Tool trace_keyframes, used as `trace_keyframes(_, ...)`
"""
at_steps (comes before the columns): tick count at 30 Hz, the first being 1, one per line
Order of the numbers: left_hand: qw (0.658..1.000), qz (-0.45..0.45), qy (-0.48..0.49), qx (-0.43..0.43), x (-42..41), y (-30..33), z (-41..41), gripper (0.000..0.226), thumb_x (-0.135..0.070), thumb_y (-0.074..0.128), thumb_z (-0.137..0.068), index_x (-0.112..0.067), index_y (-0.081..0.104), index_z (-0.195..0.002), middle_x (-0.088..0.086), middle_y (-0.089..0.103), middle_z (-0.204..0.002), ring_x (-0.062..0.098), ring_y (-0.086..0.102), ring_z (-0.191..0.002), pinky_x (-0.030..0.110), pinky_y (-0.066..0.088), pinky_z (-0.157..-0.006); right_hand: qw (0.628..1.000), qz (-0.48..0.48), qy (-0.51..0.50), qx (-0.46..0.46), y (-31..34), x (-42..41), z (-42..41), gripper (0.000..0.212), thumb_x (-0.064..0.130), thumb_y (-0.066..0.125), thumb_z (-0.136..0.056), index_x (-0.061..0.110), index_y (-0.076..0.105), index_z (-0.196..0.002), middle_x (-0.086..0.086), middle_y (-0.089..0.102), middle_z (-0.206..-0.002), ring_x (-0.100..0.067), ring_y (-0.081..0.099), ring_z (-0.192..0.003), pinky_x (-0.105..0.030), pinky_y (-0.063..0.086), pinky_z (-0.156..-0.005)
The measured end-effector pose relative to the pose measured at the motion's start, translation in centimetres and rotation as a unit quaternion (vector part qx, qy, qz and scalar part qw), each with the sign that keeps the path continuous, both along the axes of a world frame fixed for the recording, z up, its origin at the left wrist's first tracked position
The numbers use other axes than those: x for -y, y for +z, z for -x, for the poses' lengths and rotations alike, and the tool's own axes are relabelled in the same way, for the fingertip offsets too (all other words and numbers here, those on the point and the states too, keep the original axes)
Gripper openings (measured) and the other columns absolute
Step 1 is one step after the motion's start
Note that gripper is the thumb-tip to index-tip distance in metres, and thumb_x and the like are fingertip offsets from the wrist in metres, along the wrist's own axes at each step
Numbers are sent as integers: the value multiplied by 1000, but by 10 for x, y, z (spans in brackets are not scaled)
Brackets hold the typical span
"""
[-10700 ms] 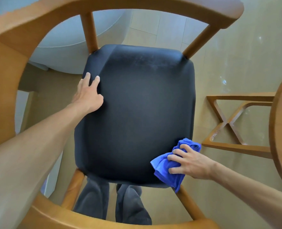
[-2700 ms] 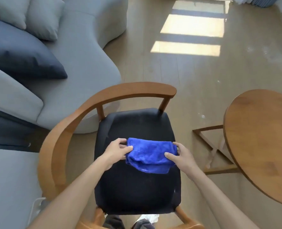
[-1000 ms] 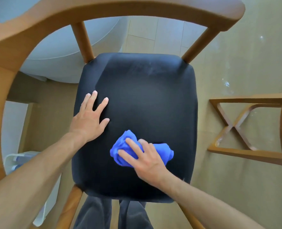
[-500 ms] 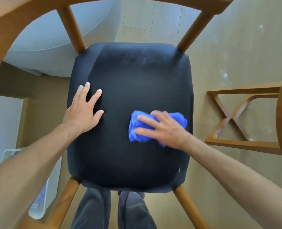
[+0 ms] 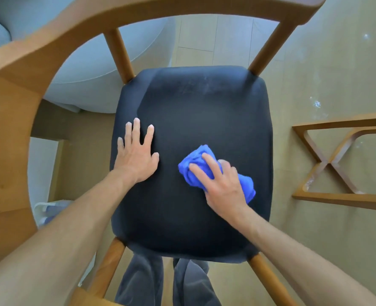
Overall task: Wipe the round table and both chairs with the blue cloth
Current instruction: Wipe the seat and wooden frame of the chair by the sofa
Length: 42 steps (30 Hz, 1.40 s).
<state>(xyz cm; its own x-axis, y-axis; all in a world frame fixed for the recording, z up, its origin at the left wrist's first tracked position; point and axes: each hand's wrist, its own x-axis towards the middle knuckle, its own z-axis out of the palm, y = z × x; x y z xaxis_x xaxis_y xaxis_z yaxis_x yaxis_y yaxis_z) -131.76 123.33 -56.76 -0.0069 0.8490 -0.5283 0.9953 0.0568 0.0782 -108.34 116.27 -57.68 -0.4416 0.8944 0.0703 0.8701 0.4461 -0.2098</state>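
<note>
my left hand (image 5: 136, 159) — fingers straight, flat on the black chair seat (image 5: 204, 111) | my right hand (image 5: 221, 184) — fingers curled over the bunched blue cloth (image 5: 195, 161), pressing it onto the seat's right-middle

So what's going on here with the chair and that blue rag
A person is leaning over a wooden armchair and wiping its black seat cushion. The right hand presses a bunched-up blue cloth onto the right half of the seat, fingers spread over it. The left hand lies flat on the left side of the cushion, as if to brace. A faint pale smudge shows near the seat's back edge. The wooden table base stands at right.
</note>
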Motion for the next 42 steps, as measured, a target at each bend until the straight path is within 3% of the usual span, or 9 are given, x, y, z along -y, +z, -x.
trace_keyframes(5, 994, -54, -92, 2, 6, -8, -28, 71, -60, 29, -91, -38, -4, -151, 7, -16, -159, 32, -15, -145, 63, 9, -112, 931, 67, 352, 69, 5, 74, -55, 58, 3, 50, -79, 33, 45, -128, -5, 43, -140, -31, 53, -94, -35, 45, -70)
trace_keyframes(7, 992, -47, -118, -3, 3, -13, -35, 75, -69, 24, -86, -42, -7, -149, 6, -17, -159, 32, -15, -145, 65, 13, -110, 909, 64, 403, 88, 10, 54, -87, 60, 2, 50, -80, 35, 43, -129, -3, 40, -142, -30, 54, -97, -35, 47, -75)
trace_keyframes(13, 991, -33, -123, -33, 2, -17, -38, 83, -75, 25, -81, -42, -6, -150, 8, -19, -158, 32, -16, -144, 66, 14, -109, 993, 56, 102, 36, 17, -27, -134, 75, -7, 64, -57, 27, 56, -123, -14, 52, -136, -40, 60, -92, -45, 52, -72)
trace_keyframes(17, 992, -26, -117, -29, 0, -12, -41, 83, -74, 33, -81, -40, 2, -151, 9, -15, -158, 32, -14, -145, 66, 15, -109, 982, 57, -150, -102, 12, 0, -111, 51, -10, 72, -68, 7, 69, -117, -24, 53, -129, -45, 57, -101, -52, 50, -84)
trace_keyframes(19, 993, -24, -110, -21, -1, -11, -41, 83, -73, 37, -82, -40, 5, -151, 9, -14, -159, 31, -14, -145, 66, 15, -109, 973, 69, -178, -132, 11, 24, -111, 49, -8, 73, -69, 5, 69, -116, -26, 51, -129, -46, 55, -106, -52, 48, -89)
trace_keyframes(27, 995, -15, -96, -10, -4, -8, -40, 83, -72, 44, -81, -41, 9, -150, 7, -12, -159, 29, -14, -145, 66, 13, -110, 951, 248, 178, -43, 24, 118, -176, 59, 0, 68, -59, 29, 61, -110, -5, 37, -129, -33, 53, -104, -40, 52, -79)
trace_keyframes(32, 996, -14, -93, -4, -4, -6, -43, 82, -69, 46, -82, -40, 11, -150, 8, -11, -159, 30, -12, -145, 67, 13, -110, 928, 261, 257, 65, 36, 96, -181, 60, 3, 71, -54, 31, 59, -106, -3, 39, -129, -31, 59, -100, -36, 53, -72)
trace_keyframes(36, 996, -15, -89, -6, -3, -5, -44, 82, -69, 46, -82, -40, 10, -150, 8, -12, -159, 30, -13, -145, 66, 12, -110, 903, 208, 372, 59, 40, 78, -122, 50, 6, 66, -72, 32, 59, -115, -2, 51, -133, -30, 55, -105, -38, 49, -79)
trace_keyframes(42, 996, 7, -90, -11, -7, -2, -40, 82, -70, 45, -82, -43, 6, -150, 4, -17, -158, 27, -16, -145, 63, 12, -112, 812, 182, 546, 99, 24, 90, 10, 39, 26, 56, -91, 44, 51, -125, 11, 37, -147, -21, 45, -116, -27, 36, -82)
